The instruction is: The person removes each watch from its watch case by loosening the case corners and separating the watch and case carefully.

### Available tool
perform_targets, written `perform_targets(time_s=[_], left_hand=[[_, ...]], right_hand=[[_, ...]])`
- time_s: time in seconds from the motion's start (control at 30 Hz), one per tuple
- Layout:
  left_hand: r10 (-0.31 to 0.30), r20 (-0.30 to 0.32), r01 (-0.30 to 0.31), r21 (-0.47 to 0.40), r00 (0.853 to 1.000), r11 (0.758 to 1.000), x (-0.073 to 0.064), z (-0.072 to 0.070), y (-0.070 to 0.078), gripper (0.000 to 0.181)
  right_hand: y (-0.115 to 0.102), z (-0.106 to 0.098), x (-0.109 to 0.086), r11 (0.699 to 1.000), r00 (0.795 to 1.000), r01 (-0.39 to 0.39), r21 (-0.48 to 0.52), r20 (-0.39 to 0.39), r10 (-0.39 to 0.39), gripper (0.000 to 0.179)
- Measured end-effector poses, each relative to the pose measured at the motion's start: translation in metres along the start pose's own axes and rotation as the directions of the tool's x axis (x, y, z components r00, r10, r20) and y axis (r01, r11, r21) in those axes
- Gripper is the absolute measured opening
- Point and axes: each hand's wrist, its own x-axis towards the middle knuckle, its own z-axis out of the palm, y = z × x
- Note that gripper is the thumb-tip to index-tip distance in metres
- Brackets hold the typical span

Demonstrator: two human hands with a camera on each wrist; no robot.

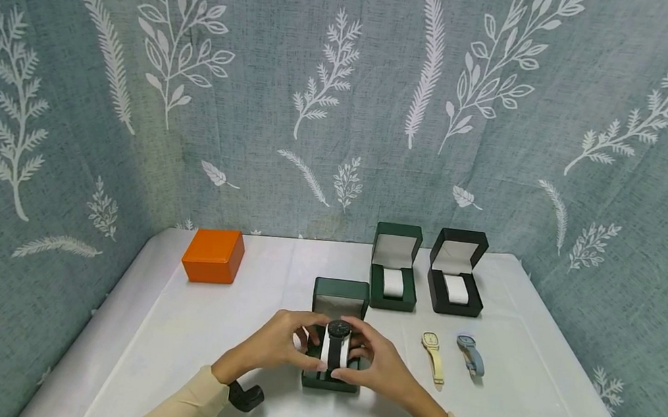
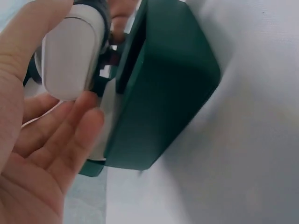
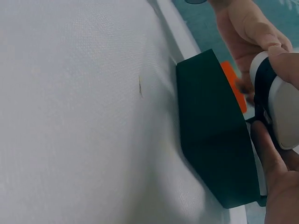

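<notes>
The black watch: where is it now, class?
In the head view, the black watch is below centre, around a white cushion held between the left hand and right hand, in front of the raised lid of the nearest green box.

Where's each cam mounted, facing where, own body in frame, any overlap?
Head: on the head, forward and down over the table; left hand, right hand and sleeves show.
Left wrist: on that wrist, toward the white cushion and green box; left hand large, right hand at top.
Right wrist: on that wrist, toward the same pair; right hand at right edge, left hand above.
Wrist views share white cushion and green box.
</notes>
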Motion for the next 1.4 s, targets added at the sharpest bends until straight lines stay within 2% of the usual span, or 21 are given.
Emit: perform_targets(time_s=[0.2,0.33,0.53,0.83,1.2,1.4], left_hand=[[-0.022,-0.005,0.022,-0.13,1.0,0.991,-0.0002,0.0024,-0.0033,0.067],[-0.043,-0.022,0.039,-0.164,0.999,0.986,-0.0005,0.0033,-0.0027,0.065],[-0.047,-0.025,0.042,-0.145,0.999,0.989,0.0,0.0035,-0.0009,0.064],[-0.021,-0.045,0.019,-0.048,0.999,0.999,0.0006,0.0041,-0.0024,0.065],[-0.015,-0.075,0.008,-0.081,0.997,0.997,0.0007,0.0074,0.0016,0.063],[-0.016,-0.069,0.01,-0.097,0.997,0.995,0.0001,0.0078,0.0054,0.061]], right_hand=[[-0.0009,0.0006,0.0013,1.0,1.0,-0.007,0.014,-0.016,0.008,0.088],[-0.0025,0.0009,0.0021,1.0,1.0,-0.003,0.01,-0.011,0.003,0.09],[-0.002,0.0015,0.0021,1.0,1.0,-0.005,-0.01,-0.016,0.005,0.091],[-0.0006,0.0022,0.0026,0.999,1.0,0.018,0.032,-0.011,-0.018,0.087],[-0.0029,0.0025,0.0041,0.998,0.999,-0.054,0.043,0.003,0.054,0.091],[-0.0046,0.001,0.0038,0.988,0.996,-0.078,0.136,0.041,0.073,0.09]])
